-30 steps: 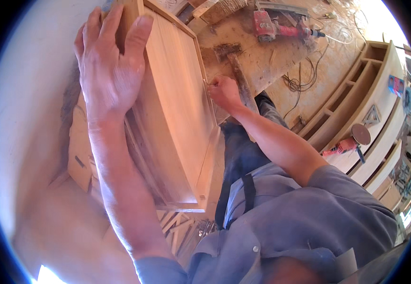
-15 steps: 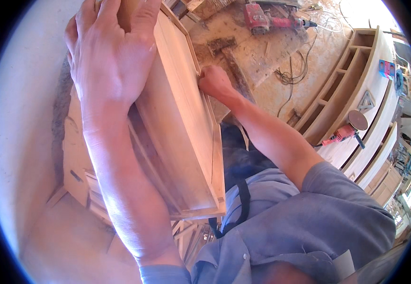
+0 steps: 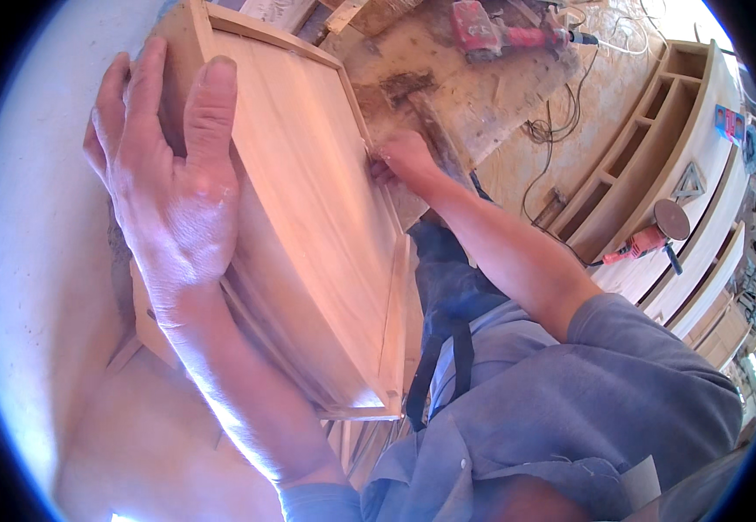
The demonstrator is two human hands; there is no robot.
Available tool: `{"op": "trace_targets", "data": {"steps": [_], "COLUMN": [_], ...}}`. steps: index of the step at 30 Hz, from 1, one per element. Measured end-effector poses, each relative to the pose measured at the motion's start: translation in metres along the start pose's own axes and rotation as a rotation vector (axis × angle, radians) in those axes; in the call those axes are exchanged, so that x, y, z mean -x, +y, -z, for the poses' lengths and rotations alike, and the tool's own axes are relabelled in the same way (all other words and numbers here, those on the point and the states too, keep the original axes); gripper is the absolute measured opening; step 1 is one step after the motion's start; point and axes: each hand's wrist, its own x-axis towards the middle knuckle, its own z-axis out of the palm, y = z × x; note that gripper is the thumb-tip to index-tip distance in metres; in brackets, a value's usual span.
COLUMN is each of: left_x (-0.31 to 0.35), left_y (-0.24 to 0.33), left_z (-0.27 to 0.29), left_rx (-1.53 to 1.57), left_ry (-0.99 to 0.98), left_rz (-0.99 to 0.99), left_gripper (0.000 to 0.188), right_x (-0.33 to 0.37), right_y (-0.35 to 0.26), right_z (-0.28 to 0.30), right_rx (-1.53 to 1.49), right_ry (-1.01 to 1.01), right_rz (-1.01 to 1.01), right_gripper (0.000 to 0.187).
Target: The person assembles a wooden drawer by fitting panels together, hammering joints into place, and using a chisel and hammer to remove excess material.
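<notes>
I see the hands apart. Left hand spread on the left side of the box, near its upper end. Right hand curled at its right edge; can't tell whether it grips anything. Box slants between them. Red tool beyond; sander well right.

Clear pass across the bare face of the wooden panel box between left hand and right hand, but its raised rim strips border that face; on its left side, the left hand and the pale wall crowd access, gap depth unclear. Right side: forearm bars the lower approach, wooden bar sits just beside the right hand, then open dusty board up to the red power tool and looped cord.
</notes>
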Motion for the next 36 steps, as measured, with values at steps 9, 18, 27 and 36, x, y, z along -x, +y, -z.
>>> {"op": "trace_targets", "data": {"steps": [9,18,27,36], "left_x": [-0.002,-0.003,-0.004,-0.004], "left_y": [-0.003,-0.006,-0.011,-0.006], "left_z": [-0.001,-0.007,-0.006,-0.010], "left_rx": [0.040,0.068,0.134,0.147], "left_ry": [-0.003,0.008,-0.006,0.001], "left_rz": [0.004,0.000,-0.025,-0.023], "left_gripper": [0.080,0.079,0.077,0.077], "right_x": [0.019,0.068,0.102,0.093], "right_y": [0.033,0.015,0.071,0.068], "right_z": [0.056,0.062,0.040,0.025], "right_rx": [0.874,0.187,-0.013,0.087], "right_ry": [0.870,0.180,0.003,-0.177], "right_rz": [0.808,0.457,0.270,0.123], "right_gripper": [0.024,0.032,0.024,0.029]}}
